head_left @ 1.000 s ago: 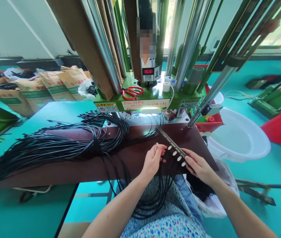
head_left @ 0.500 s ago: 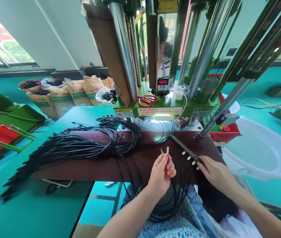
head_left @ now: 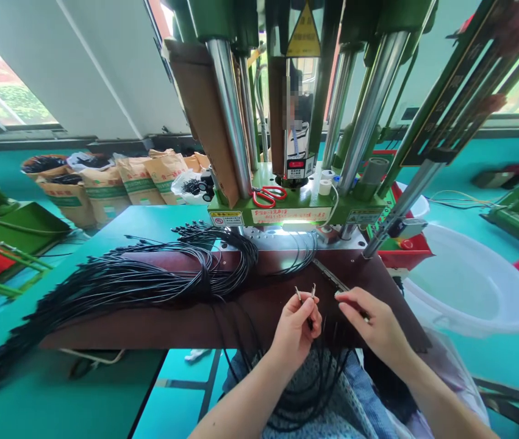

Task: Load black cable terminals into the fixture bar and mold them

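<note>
My left hand (head_left: 299, 322) is closed around two thin black cables, whose small metal connectors (head_left: 313, 289) stick up past the fingertips, spread apart. To its right, my right hand (head_left: 371, 320) reaches over a narrow metal bar (head_left: 327, 273) lying aslant on the brown board. Thumb and forefinger pinch a small pale connector (head_left: 337, 295) at the bar; the hand hides the bar's near end. Loops of black cable (head_left: 307, 421) hang from the board's front edge across my lap.
A large bundle of black cables (head_left: 149, 274) covers the left of the brown board (head_left: 172, 326). Behind it stands a green press (head_left: 227, 217) with steel columns and red-handled scissors (head_left: 268, 196) on its ledge. At right is a white tub (head_left: 469, 280); paper sacks (head_left: 108, 192) stand back left.
My right hand has moved left and up along the bar, from its near end to a connector farther along. My left hand stays closed on the cables, their ends turned slightly. The view has shifted.
</note>
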### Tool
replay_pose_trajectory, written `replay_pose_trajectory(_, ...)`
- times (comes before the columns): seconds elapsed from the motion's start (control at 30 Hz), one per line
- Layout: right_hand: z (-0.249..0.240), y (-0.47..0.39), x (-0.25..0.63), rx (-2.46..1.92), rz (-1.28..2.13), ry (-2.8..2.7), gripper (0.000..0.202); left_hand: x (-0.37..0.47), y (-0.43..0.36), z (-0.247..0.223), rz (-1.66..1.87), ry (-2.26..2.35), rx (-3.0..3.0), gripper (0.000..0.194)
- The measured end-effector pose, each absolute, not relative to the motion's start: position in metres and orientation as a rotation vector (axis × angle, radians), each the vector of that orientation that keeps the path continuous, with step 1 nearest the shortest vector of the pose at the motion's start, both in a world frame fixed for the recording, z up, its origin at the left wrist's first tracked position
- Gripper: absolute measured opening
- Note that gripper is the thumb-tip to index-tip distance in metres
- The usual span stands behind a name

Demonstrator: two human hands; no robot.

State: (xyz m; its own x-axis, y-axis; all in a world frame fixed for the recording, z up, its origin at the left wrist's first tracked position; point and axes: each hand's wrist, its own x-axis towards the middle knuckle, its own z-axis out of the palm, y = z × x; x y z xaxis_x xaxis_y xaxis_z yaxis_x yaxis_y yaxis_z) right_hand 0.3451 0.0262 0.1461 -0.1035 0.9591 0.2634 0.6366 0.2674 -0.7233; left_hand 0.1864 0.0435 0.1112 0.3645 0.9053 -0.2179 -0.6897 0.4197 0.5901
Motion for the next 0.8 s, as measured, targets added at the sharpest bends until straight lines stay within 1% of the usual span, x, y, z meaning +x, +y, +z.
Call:
replay_pose_trajectory(0.1, 0.151, 0.032, 0.317, -1.355, 0.765, -1.614, 0.02, 0.188, 0.039, 0.111, 1.144, 0.669, 0.575, 0.022)
replay_pose_trajectory(0.27, 0.15, 0.037, 0.305, -1.375, 0.798, -1.502, 0.019, 0.189, 0.037, 0.105, 1.236, 0.832, 0.829, 0.026)
replay_pose_trajectory(0.4, 0.146, 0.036, 0.308, -1.43, 0.673, -1.566, 0.02, 0.189, 0.038, 0.104, 1.202, 0.942, 0.955, 0.029)
replay_pose_trajectory(0.63, 0.133, 0.038, 0.305, -1.453, 0.231, -1.677, 0.018, 0.191, 0.042, 0.106, 1.143, 1.028, 1.063, 0.032)
replay_pose_trajectory(0.7, 0.132, 0.038, 0.306, -1.408, 0.186, -1.705, 0.017, 0.191, 0.042, 0.106, 1.132, 1.032, 1.069, 0.031)
replay_pose_trajectory(0.8, 0.134, 0.035, 0.311, -1.339, 0.212, -1.74, 0.015, 0.193, 0.044, 0.105, 1.115, 0.989, 0.984, 0.031)
